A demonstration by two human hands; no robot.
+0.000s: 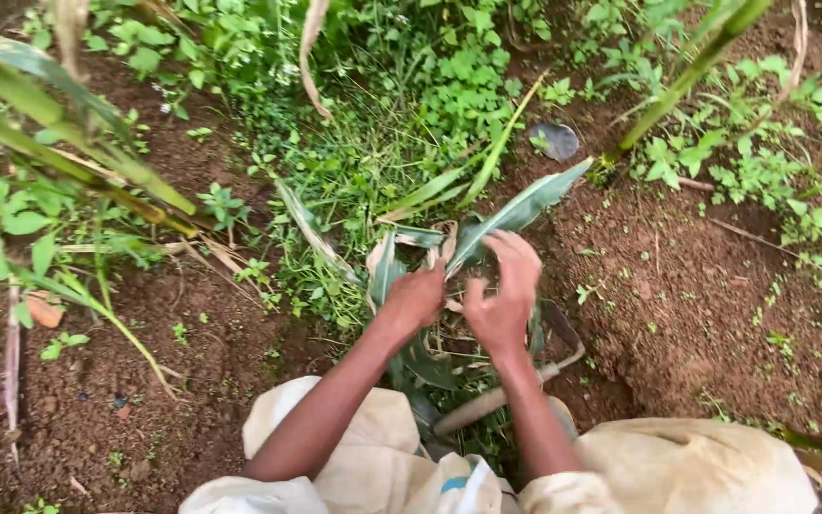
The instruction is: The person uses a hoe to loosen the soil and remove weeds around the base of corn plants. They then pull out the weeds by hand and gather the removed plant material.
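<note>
Hard to make out what's under the hands, just a tangle of leaves (487, 224) bunched near centre of frame, base buried behind the fingers. Left hand (418, 297) clenched around the lower part of the bunch, knuckles up, fingertips hidden in the foliage. Right hand (506, 286) just beside it at 3 o'clock, fingers curled over the top of the leaves, gripping them, thumb side lost from view. Longest leaf running from the hands out toward 1 o'clock, tip ending near a dark flat stone (554, 141). Another thin blade heading off at 12 to 1 o'clock. Wooden handle (492, 400) poking out below the right wrist, lying along a 2 to 8 o'clock line, metal end half covered by the arm and leaves, so can't tell what tool. Pale clothing (696, 466) cut off at the bottom edge. Stalk (687, 76) cropped at upper right. No packages or labels readable anywhere, only red soil (715, 305) and weeds (382, 124)
</note>
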